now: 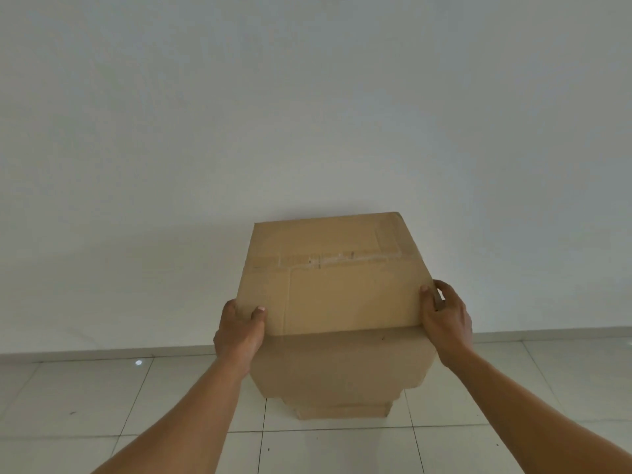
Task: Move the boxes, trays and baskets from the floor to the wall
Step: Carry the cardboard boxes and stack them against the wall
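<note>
**Setting the box down square at the wall**

The cardboard box (337, 295) sits at centre frame, low against the white wall (307, 114), held off the tiled floor (102, 398). The left hand (239, 331) grips its near left corner and the right hand (446, 318) its near right corner, each with the thumb on the top face and the fingers wrapped down the side. Just below, at lower centre, a narrower cardboard piece (342, 411) shows, probably a second box, though I cannot tell whether the two touch. The step looks like placing. To do it well, lower both corners evenly so the top stays level, and line the far edge up parallel with the wall. Let go only once the weight rests fully below, because a lopsided landing on a smaller base could tip.
</note>
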